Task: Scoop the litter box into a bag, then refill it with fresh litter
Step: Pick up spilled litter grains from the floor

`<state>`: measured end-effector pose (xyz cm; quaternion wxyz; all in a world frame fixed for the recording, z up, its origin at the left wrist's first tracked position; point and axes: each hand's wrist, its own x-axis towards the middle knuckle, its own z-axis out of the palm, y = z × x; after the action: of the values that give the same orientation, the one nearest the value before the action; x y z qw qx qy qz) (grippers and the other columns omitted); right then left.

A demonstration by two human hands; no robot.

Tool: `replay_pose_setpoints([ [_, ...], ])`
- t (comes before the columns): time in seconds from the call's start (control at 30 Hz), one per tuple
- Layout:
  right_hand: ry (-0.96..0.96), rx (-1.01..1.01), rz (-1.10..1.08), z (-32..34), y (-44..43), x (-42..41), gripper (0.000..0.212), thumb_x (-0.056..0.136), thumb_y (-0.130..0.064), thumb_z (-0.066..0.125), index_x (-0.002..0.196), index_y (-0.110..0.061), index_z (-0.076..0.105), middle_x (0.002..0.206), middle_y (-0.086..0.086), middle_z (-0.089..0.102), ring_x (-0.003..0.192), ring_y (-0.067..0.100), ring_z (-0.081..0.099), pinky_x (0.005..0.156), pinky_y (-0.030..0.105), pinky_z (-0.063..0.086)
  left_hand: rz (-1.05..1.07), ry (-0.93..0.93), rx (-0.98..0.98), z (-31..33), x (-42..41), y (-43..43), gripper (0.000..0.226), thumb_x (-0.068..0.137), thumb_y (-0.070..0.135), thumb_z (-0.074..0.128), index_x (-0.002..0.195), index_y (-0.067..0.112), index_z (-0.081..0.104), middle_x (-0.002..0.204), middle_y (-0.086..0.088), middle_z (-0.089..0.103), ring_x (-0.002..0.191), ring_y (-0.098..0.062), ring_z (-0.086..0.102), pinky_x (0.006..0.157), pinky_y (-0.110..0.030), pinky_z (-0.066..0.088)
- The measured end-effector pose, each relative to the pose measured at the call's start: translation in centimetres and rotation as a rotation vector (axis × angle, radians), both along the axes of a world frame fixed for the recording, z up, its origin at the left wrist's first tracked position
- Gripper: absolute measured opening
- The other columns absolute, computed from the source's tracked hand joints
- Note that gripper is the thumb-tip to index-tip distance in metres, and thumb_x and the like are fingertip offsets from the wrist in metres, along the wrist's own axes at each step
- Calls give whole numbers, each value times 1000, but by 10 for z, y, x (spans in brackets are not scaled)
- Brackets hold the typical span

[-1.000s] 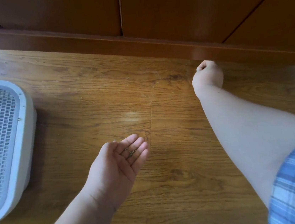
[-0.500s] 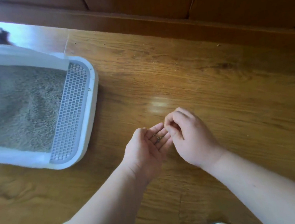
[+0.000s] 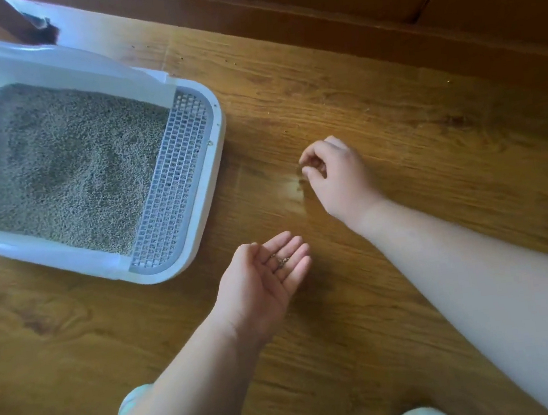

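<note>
Several tiny grey pellets lie cupped on the fingers [image 3: 289, 260] of the left hand [image 3: 264, 284], which is held palm up and loosely released, a shallow dish rather than a grip. The right hand [image 3: 337, 175] hovers low over the floor [image 3: 392, 117] with thumb and forefinger pinched together; whether a grain sits between them I cannot tell, it is too small to see. Stray litter [image 3: 281, 262] like this will handle as dry, hard, very light beads that roll off at the least tilt, so I would judge a fingertip pinch for single grains and a level, cupped palm for carrying them to be the right hold. More specks dot the boards toward the far edge of the floor, by the dark wooden skirting [image 3: 329, 24]. Just left of the hands stands the white litter box [image 3: 215, 166], its grid step facing them, its tray filled with grey litter and its far wall against the floor's far-left corner. Compared with half a second ago, the hands have parted: the right one then met the left palm as if dropping a grain in, and now reaches out over the floor, while the box shows fuller in view.
</note>
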<state>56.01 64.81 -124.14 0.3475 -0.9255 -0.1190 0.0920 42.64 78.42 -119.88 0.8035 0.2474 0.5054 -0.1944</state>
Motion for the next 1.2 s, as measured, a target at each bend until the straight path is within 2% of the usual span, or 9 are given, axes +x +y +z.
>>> replay_pose_setpoints([
  [0.17,3,-95,31,-12,19,18,5,94,-17,62,96,-19,66,97,-7,51,96,16,53,83,29,47,49,21,-11,1,-14,17,48,103,23,26,121,-4,60,114,-22,70,104,-33,70,92,-43,53],
  [0.37,-53,-163,84,-16,14,14,7,94,-14,59,89,-15,65,96,-3,53,97,16,48,82,22,35,78,57,0,0,-30,29,48,102,24,26,119,-5,61,113,-23,70,104,-33,70,89,-42,54],
  [0.5,-133,-266,173,-15,15,7,10,97,-14,54,94,-11,62,106,7,56,106,25,49,86,32,43,98,78,17,-3,-32,32,48,103,24,25,115,-5,62,110,-23,71,104,-33,69,87,-41,55],
  [0.67,-155,-387,198,-15,12,2,11,98,-16,50,97,-15,61,110,8,56,109,29,49,88,43,48,71,73,21,-3,-31,28,49,102,24,25,118,-5,61,114,-24,69,105,-33,69,88,-41,56],
  [0.83,-78,-43,393,8,13,-50,11,89,-13,50,86,-15,60,94,7,59,93,30,55,87,40,45,12,53,0,-5,-29,15,47,101,23,27,120,-5,60,114,-23,69,105,-33,69,92,-42,55],
  [0.93,-6,75,477,21,4,-113,18,90,-13,46,92,-13,64,93,5,58,90,27,54,86,37,45,3,23,-48,-5,-30,8,42,102,22,28,110,-3,61,97,-18,71,91,-28,70,86,-40,56],
  [1.0,37,109,417,21,-6,-135,20,92,-10,49,99,-12,67,96,3,59,92,24,54,88,34,45,-15,27,-54,-6,-34,4,42,102,22,28,110,-3,61,94,-17,69,85,-26,69,79,-37,57],
  [1.1,40,109,144,12,-19,-119,13,90,-13,57,97,-16,68,95,-2,58,90,19,56,84,38,49,-39,73,-20,-10,-37,-1,46,103,24,28,118,-4,60,111,-22,70,102,-31,69,88,-41,55],
  [1.2,26,15,-28,-3,-24,-79,8,89,-19,61,92,-24,65,94,-12,54,87,16,57,80,43,52,-51,108,6,-9,-38,-1,47,102,24,27,119,-3,61,113,-22,70,104,-31,69,88,-41,55],
])
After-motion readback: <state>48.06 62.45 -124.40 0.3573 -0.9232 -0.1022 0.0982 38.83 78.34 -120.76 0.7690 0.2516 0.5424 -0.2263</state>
